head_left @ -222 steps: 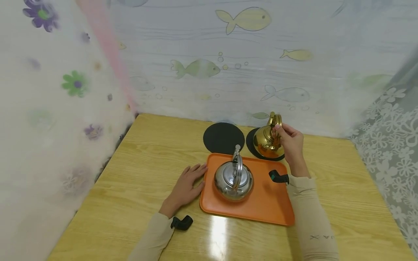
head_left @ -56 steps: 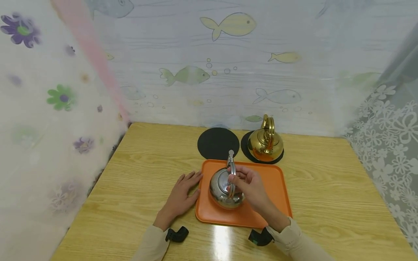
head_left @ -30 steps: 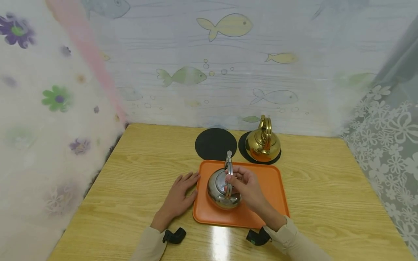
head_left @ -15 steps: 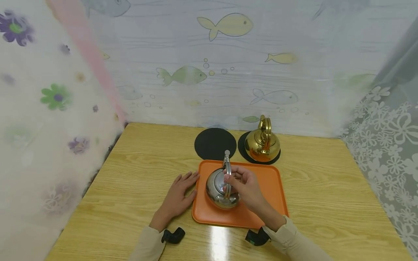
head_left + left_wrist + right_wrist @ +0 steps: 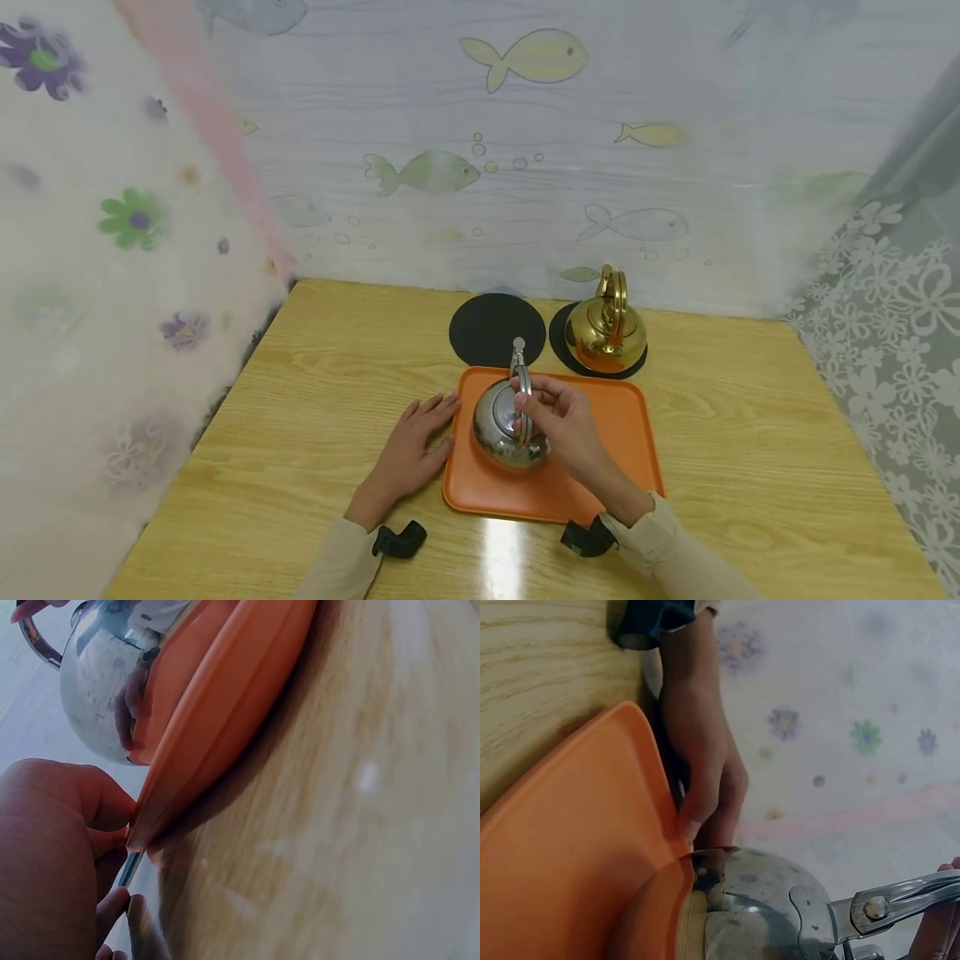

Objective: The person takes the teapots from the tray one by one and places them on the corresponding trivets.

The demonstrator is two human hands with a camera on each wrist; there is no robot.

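My right hand (image 5: 572, 427) grips the arched handle of a silver kettle (image 5: 497, 432), thumb on the near side, over the left half of an orange tray (image 5: 600, 442). The kettle's spout points toward the back. In the left wrist view its shiny body (image 5: 94, 690) stands just beyond the tray rim (image 5: 225, 697). My left hand (image 5: 408, 457) lies on the table at the tray's left edge, fingers extended, with the thumb and fingertips touching the rim. The right wrist view shows the left hand (image 5: 705, 742) behind the tray corner.
A gold kettle (image 5: 588, 337) stands on a black round mat (image 5: 558, 346) at the back right. Left of it, a second black round mat (image 5: 495, 329) lies bare behind the tray. Patterned curtains (image 5: 360, 108) border the wooden table (image 5: 315, 375).
Earlier my right hand held the gold kettle's handle at the back; it then moved to the silver kettle. Over the last half second the silver kettle has risen slightly. The left hand stays at the tray.
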